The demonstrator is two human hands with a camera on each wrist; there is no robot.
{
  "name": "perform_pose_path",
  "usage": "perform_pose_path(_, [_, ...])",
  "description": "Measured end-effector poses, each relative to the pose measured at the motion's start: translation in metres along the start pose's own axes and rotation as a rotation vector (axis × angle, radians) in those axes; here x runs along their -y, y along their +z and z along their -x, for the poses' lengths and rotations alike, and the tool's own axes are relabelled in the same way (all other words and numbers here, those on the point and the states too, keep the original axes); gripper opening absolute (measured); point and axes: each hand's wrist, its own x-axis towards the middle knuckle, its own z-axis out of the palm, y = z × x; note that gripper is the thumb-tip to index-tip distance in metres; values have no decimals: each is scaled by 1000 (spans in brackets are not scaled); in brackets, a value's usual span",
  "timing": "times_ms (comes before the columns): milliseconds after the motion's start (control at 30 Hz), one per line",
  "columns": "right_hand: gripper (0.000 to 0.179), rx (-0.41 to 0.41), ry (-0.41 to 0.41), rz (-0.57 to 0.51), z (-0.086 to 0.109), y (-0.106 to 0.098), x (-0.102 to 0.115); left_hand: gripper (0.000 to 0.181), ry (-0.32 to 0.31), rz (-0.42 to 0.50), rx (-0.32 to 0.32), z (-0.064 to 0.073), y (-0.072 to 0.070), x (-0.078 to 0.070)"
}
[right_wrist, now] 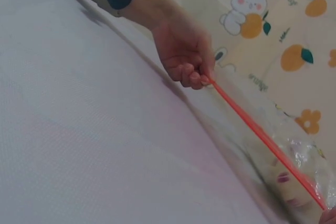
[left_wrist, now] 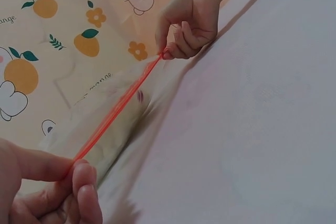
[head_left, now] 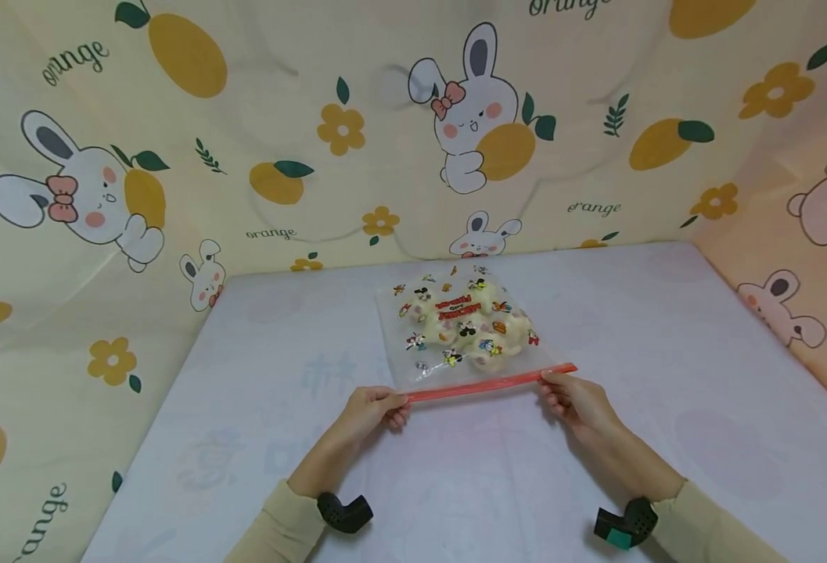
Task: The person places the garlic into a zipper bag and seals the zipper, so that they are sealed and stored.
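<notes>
A clear zip bag (head_left: 402, 356) with small cartoon prints and red lettering lies on the table, its red zip strip (head_left: 483, 385) along the near edge. Inside are several pale cream, rounded pieces (head_left: 485, 360); their kind is hard to tell through the plastic. My left hand (head_left: 374, 408) pinches the strip's left end between thumb and fingers. Near the other end, my right hand (head_left: 582, 400) pinches the strip too, with a short length sticking out past it. In the left wrist view the strip (left_wrist: 118, 108) runs taut between both hands, lifted a little off the table.
A white cloth covers the table (head_left: 279, 336), with faint marks showing through. Behind and at the sides hangs a cream curtain (head_left: 385, 47) printed with rabbits, oranges and flowers. A black device sits on the left wrist (head_left: 345, 514) and another on the right wrist (head_left: 626, 524).
</notes>
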Motion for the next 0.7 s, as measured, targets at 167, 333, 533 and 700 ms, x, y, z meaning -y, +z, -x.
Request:
perform_pose_path(167, [26, -14, -15, -22, 0, -3, 0, 26, 1, 1, -15, 0, -3, 0])
perform_pose_path(333, [29, -27, -21, -83, 3, -10, 1, 26, 2, 3, -41, 1, -5, 0])
perform_pose_path(533, [32, -40, -12, -102, 8, -19, 2, 29, 2, 4, -40, 1, -6, -1])
perform_pose_path(700, [32, -28, -9, -73, 11, -21, 3, 29, 2, 11, -53, -1, -5, -2])
